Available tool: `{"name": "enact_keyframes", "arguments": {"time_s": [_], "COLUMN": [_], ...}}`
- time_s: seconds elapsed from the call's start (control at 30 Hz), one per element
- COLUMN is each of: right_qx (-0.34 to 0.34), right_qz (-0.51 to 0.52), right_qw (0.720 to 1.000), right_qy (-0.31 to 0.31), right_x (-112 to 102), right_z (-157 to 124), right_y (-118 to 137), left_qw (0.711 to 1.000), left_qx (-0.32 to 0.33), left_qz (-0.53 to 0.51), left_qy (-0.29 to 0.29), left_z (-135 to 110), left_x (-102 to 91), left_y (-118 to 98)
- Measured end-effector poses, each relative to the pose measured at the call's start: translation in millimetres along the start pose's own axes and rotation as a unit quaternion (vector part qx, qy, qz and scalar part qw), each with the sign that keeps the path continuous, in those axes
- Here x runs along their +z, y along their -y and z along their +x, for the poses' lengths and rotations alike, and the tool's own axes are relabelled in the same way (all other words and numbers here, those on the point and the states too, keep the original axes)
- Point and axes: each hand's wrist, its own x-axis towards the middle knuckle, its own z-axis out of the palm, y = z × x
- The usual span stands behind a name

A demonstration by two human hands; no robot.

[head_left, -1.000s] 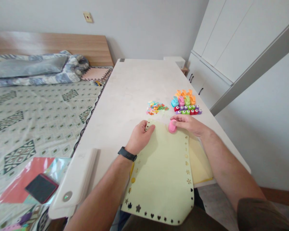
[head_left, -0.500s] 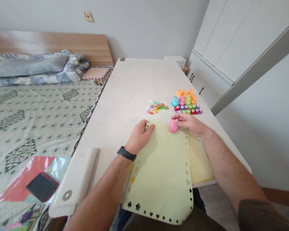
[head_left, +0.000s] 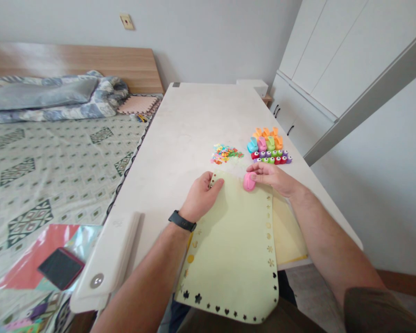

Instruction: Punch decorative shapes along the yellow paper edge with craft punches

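My left hand (head_left: 207, 194) pinches the far left edge of a pale yellow-green sheet of paper (head_left: 234, 245), thumb on top. Small shapes such as stars, hearts and flowers are cut out along the sheet's edges. In my right hand (head_left: 272, 176) is a pink craft punch (head_left: 249, 181), gripped between thumb and fingers at the sheet's far right corner. Whether the paper sits in the punch's slot, I cannot tell. Beyond the sheet lies a pile of small colourful paper cutouts (head_left: 225, 153). Several more craft punches (head_left: 268, 147) stand in rows behind my right hand.
The white table (head_left: 194, 120) carries a long white machine (head_left: 107, 263) at its near left. Under the sheet, a yellow paper (head_left: 287, 231) sticks out to the right. On the bed (head_left: 65, 171) at left lies a dark phone (head_left: 61, 268) on coloured paper in plastic.
Almost nothing differs. Both hands keep their grip on the sheet and the pink punch, with only a very slight shift of the punch and view.
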Motion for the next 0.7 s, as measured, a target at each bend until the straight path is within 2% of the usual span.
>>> {"name": "enact_keyframes", "arguments": {"time_s": [0.43, 0.7], "right_qx": [0.020, -0.002], "right_qz": [0.040, 0.032], "right_qw": [0.998, 0.998], "right_qy": [-0.053, -0.059], "right_x": [3.5, 7.8], "right_z": [5.3, 5.6], "right_y": [-5.6, -3.7], "left_qw": [1.000, 1.000], "left_qx": [-0.006, -0.006], "left_qz": [0.010, 0.020], "left_qy": [-0.007, -0.005], "left_z": [-0.8, -1.2], "left_x": [-0.3, 0.4], "left_y": [-2.5, -3.0]}}
